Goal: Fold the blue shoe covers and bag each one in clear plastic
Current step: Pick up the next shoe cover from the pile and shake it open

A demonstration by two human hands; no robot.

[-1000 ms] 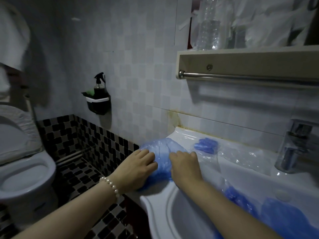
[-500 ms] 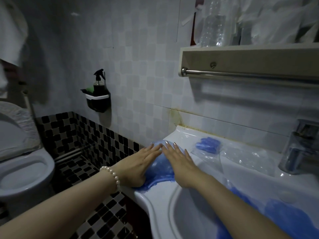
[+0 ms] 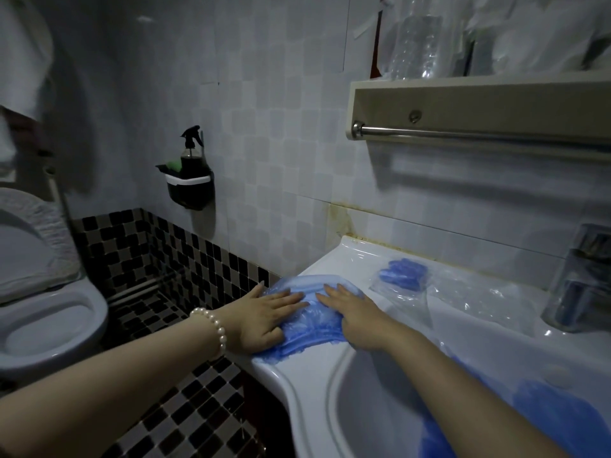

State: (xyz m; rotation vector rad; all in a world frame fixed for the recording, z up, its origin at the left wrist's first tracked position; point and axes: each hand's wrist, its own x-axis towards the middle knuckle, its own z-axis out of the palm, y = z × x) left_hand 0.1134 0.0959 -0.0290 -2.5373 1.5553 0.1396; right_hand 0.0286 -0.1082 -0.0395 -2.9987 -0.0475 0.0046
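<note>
left hand point(image 3: 264, 317) and right hand point(image 3: 352, 314) lie flat, fingers straight and slightly spread, pressing the blue shoe cover point(image 3: 309, 317) on the sink's point(image 3: 330, 361) left corner, likely flattening it for folding. bagged cover point(image 3: 401, 277) sits behind.

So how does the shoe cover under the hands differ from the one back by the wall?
The shoe cover under the hands lies bare and spread out at the sink's front corner; the shoe cover by the wall is a compact bundle inside clear plastic. Left hand and right hand press only the first. Both are blue.
</note>
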